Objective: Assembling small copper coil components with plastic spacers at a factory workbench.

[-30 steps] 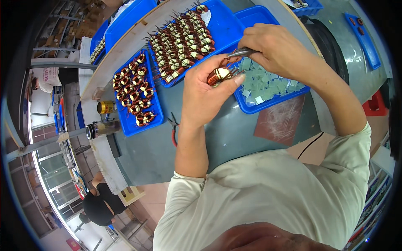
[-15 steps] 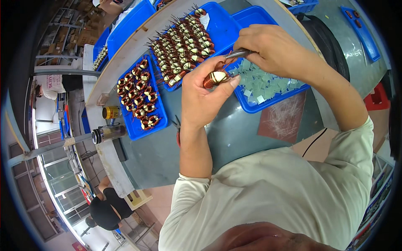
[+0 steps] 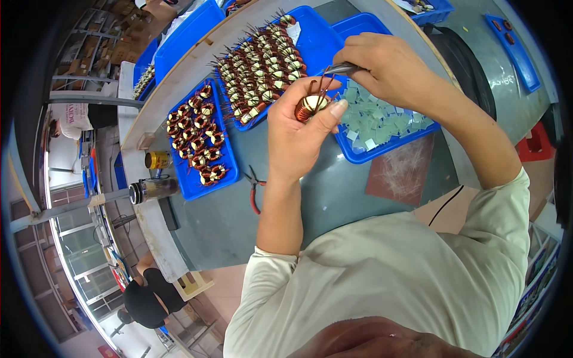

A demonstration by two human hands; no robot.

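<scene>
My left hand [image 3: 292, 134] is closed round a toroidal coil [image 3: 311, 106], wound with reddish-brown copper wire and bearing pale cream patches. Wire leads stand up from the coil beside my thumb. My right hand [image 3: 385, 62] grips a slim grey metal hand tool [image 3: 341, 68]; my fingers cover much of it, so its exact kind is unclear. The tool's tip meets the upper part of the leads. Below and right of the coil, a blue tray [image 3: 358, 158] holds many small pale green square sheets [image 3: 376, 116].
A blue tray [image 3: 190, 192] of wound coils lies left, and a larger blue tray [image 3: 319, 45] with rows of coils stands behind. Red-handled cutters [image 3: 255, 194] rest near my left forearm. A scratched brown board [image 3: 399, 170] sits at right; a jar [image 3: 155, 190] stands at the left edge.
The coil has turned in my left hand, and its leads now point more upright. The tool has shifted slightly upward. My left forearm moved right, uncovering more of the red-handled cutters.
</scene>
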